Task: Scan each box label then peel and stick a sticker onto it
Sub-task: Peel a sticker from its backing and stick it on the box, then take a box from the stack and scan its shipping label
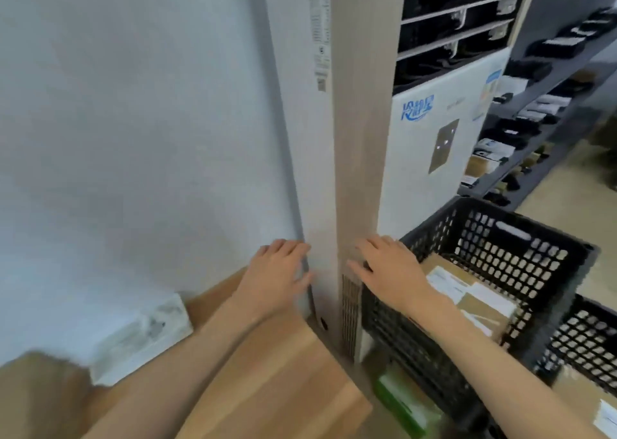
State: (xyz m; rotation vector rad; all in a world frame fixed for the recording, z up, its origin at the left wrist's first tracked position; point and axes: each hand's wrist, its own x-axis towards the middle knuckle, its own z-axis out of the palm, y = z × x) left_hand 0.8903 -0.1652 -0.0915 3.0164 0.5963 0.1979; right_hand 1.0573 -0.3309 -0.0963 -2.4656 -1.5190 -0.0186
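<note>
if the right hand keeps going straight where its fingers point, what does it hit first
Most likely the tall upright box: the right hand points up and left at its beige side, fingertips apparently at the surface already, though blur hides actual contact.

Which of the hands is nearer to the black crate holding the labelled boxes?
Right. The right hand lies flat on the tall box, just beside the black crate. The left hand is on the tall box's far side, away from the crate.
</note>
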